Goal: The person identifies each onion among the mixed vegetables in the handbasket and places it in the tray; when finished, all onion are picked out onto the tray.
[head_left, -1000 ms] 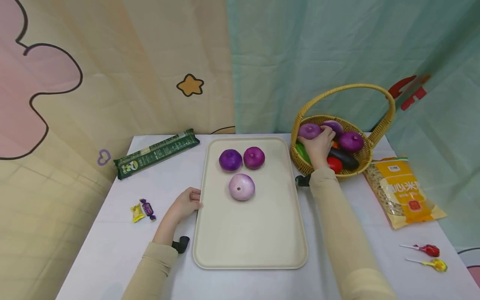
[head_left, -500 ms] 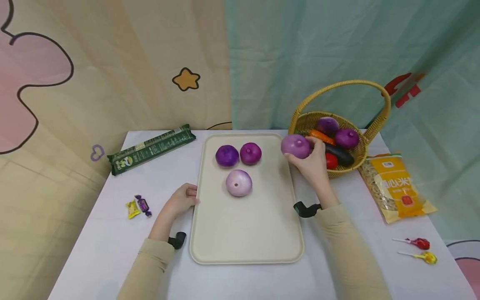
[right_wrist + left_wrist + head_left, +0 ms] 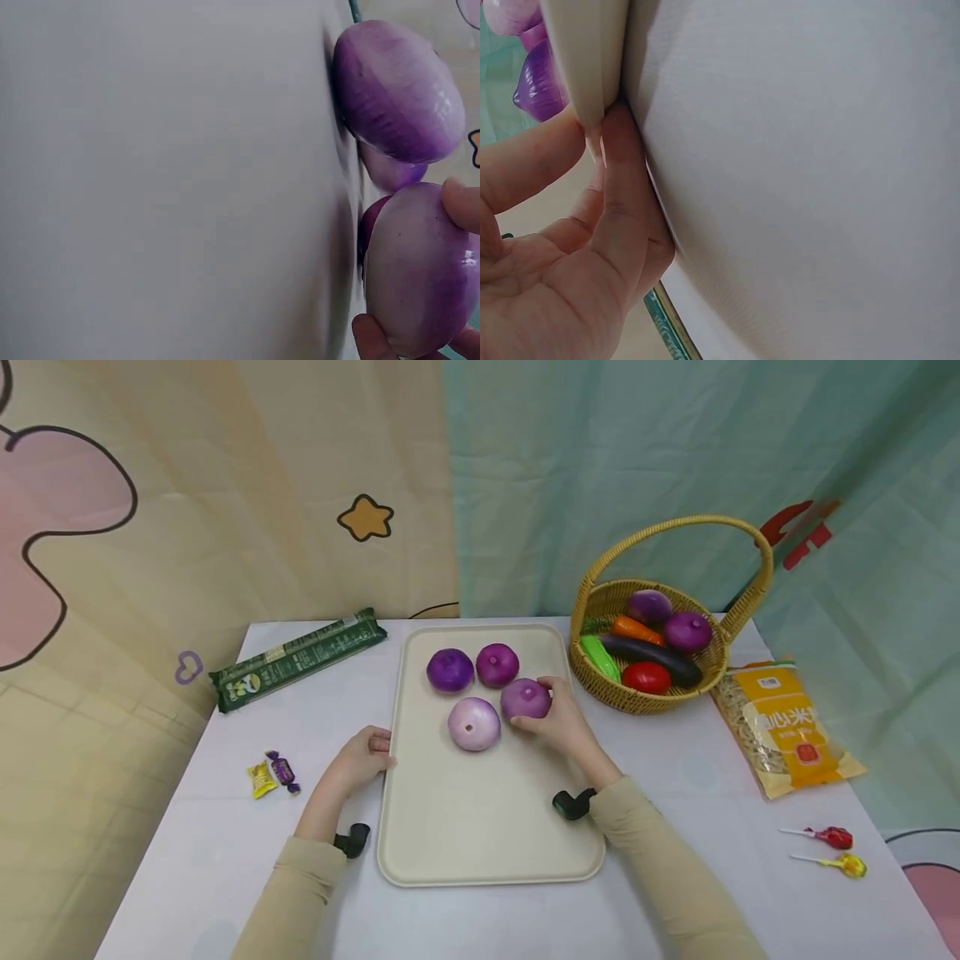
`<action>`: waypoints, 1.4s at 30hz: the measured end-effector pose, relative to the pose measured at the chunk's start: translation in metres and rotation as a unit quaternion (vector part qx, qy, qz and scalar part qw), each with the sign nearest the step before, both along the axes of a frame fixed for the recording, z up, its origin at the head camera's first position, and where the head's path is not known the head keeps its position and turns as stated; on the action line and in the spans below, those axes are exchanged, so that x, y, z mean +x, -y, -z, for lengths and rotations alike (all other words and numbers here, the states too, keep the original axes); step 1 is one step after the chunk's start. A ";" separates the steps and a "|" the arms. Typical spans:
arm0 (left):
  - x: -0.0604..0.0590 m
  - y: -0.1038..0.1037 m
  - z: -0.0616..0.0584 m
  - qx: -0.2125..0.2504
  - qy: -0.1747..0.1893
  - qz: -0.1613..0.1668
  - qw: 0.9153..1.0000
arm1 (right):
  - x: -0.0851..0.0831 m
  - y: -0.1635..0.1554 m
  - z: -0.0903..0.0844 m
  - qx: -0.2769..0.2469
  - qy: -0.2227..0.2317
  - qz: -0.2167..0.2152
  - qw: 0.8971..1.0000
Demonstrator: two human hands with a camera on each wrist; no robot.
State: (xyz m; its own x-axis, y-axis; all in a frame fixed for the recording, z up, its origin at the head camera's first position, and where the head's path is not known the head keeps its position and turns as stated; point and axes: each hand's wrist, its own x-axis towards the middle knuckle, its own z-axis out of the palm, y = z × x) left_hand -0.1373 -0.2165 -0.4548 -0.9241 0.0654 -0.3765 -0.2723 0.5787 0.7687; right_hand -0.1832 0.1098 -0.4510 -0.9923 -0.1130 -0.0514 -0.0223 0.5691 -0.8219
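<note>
In the head view my right hand (image 3: 566, 725) grips a light purple onion (image 3: 525, 698), thumb and fingers on opposite sides, low over the beige tray (image 3: 487, 818). The right wrist view shows this onion (image 3: 416, 262) close to the tray's surface. A paler onion (image 3: 474, 724) lies just left of it. Two darker purple onions, one on the left (image 3: 450, 671) and one on the right (image 3: 497, 665), sit behind. At the tray's left edge my left hand (image 3: 360, 762) pinches the rim; the left wrist view shows the thumb (image 3: 536, 165) on one side and fingers on the other.
Back right stands a wicker basket (image 3: 618, 696) holding onions, an eggplant, a carrot, a tomato and a green vegetable. A yellow food bag (image 3: 787, 727) and two lollipops (image 3: 836, 837) lie at right. On the left are a green packet (image 3: 296, 660) and two wrapped candies (image 3: 282, 772).
My right hand has lifted the light purple onion out of the basket and carried it left and down to the tray. My left hand stays at the tray's edge.
</note>
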 end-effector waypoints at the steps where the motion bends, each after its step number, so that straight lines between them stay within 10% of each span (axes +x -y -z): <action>1: 0.000 0.000 0.000 0.001 0.000 0.000 1.000 | 0.000 0.001 0.002 0.004 0.000 -0.005 1.000; 22: 0.000 0.004 -0.001 0.000 0.010 0.003 1.000 | 0.001 -0.025 -0.031 0.016 0.048 -0.023 0.998; 31: -0.001 0.004 0.001 0.014 0.013 -0.002 1.000 | -0.019 -0.089 -0.080 -0.027 -0.102 0.155 0.982; 42: 0.001 0.003 0.002 0.004 0.020 -0.005 1.000 | -0.069 -0.154 -0.093 -0.008 -0.056 0.315 0.948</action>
State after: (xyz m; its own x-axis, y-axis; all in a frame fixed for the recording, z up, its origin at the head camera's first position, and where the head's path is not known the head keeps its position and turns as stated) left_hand -0.1358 -0.2198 -0.4571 -0.9090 0.0601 -0.4124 -0.3078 0.5702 0.7616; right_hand -0.2517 0.2638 -0.3576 -0.8626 0.5027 0.0560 0.2292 0.4872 -0.8427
